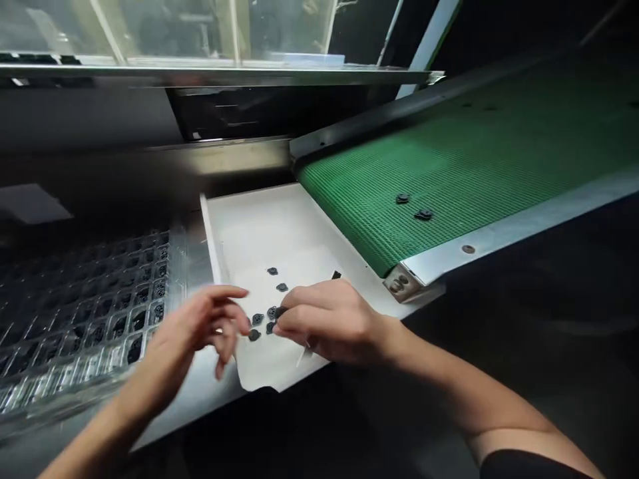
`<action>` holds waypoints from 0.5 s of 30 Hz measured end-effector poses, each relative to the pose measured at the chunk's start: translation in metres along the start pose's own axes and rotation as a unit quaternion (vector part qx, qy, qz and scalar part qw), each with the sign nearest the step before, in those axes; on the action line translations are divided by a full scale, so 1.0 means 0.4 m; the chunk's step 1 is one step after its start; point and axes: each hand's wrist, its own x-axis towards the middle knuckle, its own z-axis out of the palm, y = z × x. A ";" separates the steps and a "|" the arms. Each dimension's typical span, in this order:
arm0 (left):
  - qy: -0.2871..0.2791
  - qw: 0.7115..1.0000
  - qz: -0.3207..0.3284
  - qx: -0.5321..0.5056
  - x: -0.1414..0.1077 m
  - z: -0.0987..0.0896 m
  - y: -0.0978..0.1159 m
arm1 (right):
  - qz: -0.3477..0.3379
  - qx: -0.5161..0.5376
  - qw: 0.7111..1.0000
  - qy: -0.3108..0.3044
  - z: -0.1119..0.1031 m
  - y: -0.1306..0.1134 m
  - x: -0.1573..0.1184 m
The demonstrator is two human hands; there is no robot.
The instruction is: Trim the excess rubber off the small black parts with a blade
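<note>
Several small black round parts with side tabs (272, 271) lie in a white tray (254, 223). Over the tray, my right hand (334, 316) pinches one small black part (280, 311) between thumb and fingertips, just above a few others. My left hand (212, 322) hovers at the tray's left edge, its fingers loosely bent and apart, with nothing visible in them. Nearest to its fingertips is another black part (254, 334) on the tray floor. A dark, slim piece (336, 274) shows behind my right hand; what it is I cannot tell.
A green conveyor belt (359, 206) with two black parts (423, 213) on it ends above the tray's right side. At left stands a clear compartment tray (172, 266) filled with many black parts. A metal ledge (224, 76) runs across the back.
</note>
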 end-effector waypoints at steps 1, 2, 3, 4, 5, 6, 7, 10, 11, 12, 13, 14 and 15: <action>-0.062 0.997 -0.016 -0.053 0.022 0.054 -0.003 | -0.015 -0.029 0.999 -0.008 -0.005 -0.007 0.003; -0.106 0.990 -0.024 -0.090 0.042 0.095 -0.004 | -0.025 -0.058 0.998 -0.022 -0.012 -0.015 0.007; -0.125 0.986 -0.025 -0.110 0.059 0.124 -0.003 | -0.034 -0.084 0.995 -0.037 -0.019 -0.025 0.012; -0.133 0.984 -0.021 -0.114 0.071 0.142 -0.001 | -0.043 -0.105 0.992 -0.050 -0.028 -0.033 0.018; -0.138 0.985 -0.018 -0.103 0.079 0.152 0.000 | -0.055 -0.120 0.990 -0.054 -0.037 -0.040 0.024; -0.143 0.986 -0.017 -0.081 0.082 0.156 0.001 | -0.069 -0.130 0.988 -0.052 -0.047 -0.046 0.030; -0.149 0.987 -0.018 -0.056 0.083 0.159 0.002 | -0.081 -0.135 0.986 -0.048 -0.056 -0.051 0.037; -0.181 0.982 -0.038 -0.024 0.076 0.172 0.007 | -0.090 -0.146 0.984 -0.054 -0.070 -0.056 0.057; -0.187 0.980 -0.051 -0.039 0.074 0.180 0.011 | -0.091 -0.159 0.981 -0.060 -0.069 -0.054 0.064; -0.183 0.979 -0.064 -0.063 0.072 0.191 0.016 | -0.094 -0.175 0.978 -0.065 -0.066 -0.052 0.069; -0.173 0.977 -0.077 -0.095 0.071 0.201 0.021 | -0.096 -0.192 0.974 -0.066 -0.062 -0.050 0.074; -0.158 0.975 -0.086 -0.129 0.070 0.211 0.027 | -0.099 -0.203 0.972 -0.065 -0.059 -0.049 0.078; -0.141 0.973 -0.089 -0.159 0.070 0.219 0.032 | -0.100 -0.204 0.972 -0.062 -0.059 -0.049 0.081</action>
